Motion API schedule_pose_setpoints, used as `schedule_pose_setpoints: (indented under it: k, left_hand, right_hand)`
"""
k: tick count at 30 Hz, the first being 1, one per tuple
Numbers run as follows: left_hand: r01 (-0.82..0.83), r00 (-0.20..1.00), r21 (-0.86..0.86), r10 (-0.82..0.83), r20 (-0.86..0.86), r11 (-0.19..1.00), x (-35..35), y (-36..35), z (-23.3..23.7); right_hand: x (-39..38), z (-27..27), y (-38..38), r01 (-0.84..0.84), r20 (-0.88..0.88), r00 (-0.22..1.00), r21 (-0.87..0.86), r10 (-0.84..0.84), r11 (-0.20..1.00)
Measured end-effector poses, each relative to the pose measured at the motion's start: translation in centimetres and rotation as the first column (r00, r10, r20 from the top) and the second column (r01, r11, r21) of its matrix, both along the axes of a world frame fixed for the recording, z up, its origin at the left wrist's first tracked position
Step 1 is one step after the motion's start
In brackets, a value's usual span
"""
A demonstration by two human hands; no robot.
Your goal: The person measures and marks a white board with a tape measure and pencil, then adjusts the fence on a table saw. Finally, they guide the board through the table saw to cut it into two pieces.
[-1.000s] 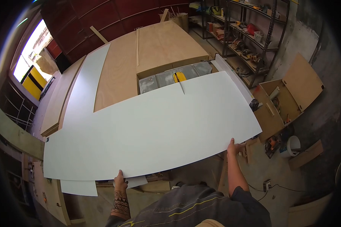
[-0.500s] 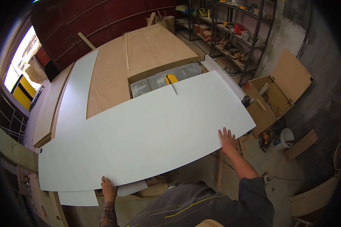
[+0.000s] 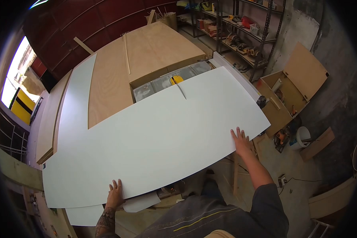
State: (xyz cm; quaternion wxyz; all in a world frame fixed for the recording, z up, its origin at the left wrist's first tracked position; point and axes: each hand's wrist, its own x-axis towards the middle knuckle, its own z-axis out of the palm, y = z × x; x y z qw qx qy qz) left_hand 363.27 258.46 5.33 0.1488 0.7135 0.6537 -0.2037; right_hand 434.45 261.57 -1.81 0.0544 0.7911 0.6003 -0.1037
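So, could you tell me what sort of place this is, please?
Probably a woodworking shop: a white panel lies on a table saw with a yellow blade guard, plywood sheets lie beyond, and metal shelves hold tools.

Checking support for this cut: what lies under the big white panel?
Beyond its far edge the grey saw table and yellow blade guard show; white offcuts poke out near the left hand. The rest beneath the white panel is covered.

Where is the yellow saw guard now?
Head view, upper centre: yellow saw guard at the far edge of the white panel, on the grey saw table.
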Motion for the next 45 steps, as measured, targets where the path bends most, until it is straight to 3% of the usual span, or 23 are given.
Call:
schedule_pose_setpoints:
  k: [7, 16, 18, 20, 22, 24, 26, 45]
  left_hand:
    - [-0.015, 1.0, 0.018, 0.015, 0.004, 1.0, 0.1, 1.5, 0.3]
    - [-0.018, 0.999, -0.107, 0.022, 0.033, 0.994, 1.1, 2.1, 2.1]
    - [-0.104, 0.992, -0.065, 0.108, 0.066, 0.992, 2.3, 1.8, 1.9]
    - [-0.075, 0.989, 0.012, 0.072, 0.127, 0.997, 2.5, 0.3, 0.1]
    - [-0.043, 0.982, 0.095, 0.024, 0.187, 0.995, 2.2, -1.0, -2.5]
    - [0.037, 0.987, 0.304, -0.083, 0.139, 0.952, 1.7, -1.9, -5.3]
    - [0.071, 0.988, 0.311, -0.11, 0.108, 0.948, 2.0, -2.1, -5.2]
    - [0.066, 0.983, 0.317, -0.115, 0.14, 0.946, 2.2, 3.6, -3.8]
  right_hand:
    - [0.0, -0.2, 1.4, -0.024, 0.028, 0.999, 0.011, 0.024, 1.0]
    - [0.4, -1.1, 2.0, -0.019, 0.019, 1.0, 0.021, 0.019, 1.0]
    - [0.5, -0.9, 1.9, -0.025, 0.048, 0.999, 0.008, 0.025, 1.0]
    - [-0.4, 2.8, 1.6, -0.047, 0.006, 0.999, -0.155, 0.049, 0.987]
    - [-0.2, 4.0, 0.9, -0.073, -0.051, 0.996, -0.109, 0.068, 0.991]
    - [0.1, 3.6, 0.0, -0.098, -0.109, 0.99, -0.068, 0.09, 0.993]
    - [1.0, 1.7, -0.2, -0.168, -0.093, 0.98, 0.057, 0.173, 0.984]
    - [1.0, 1.5, 5.2, -0.16, -0.068, 0.985, 0.02, 0.161, 0.987]
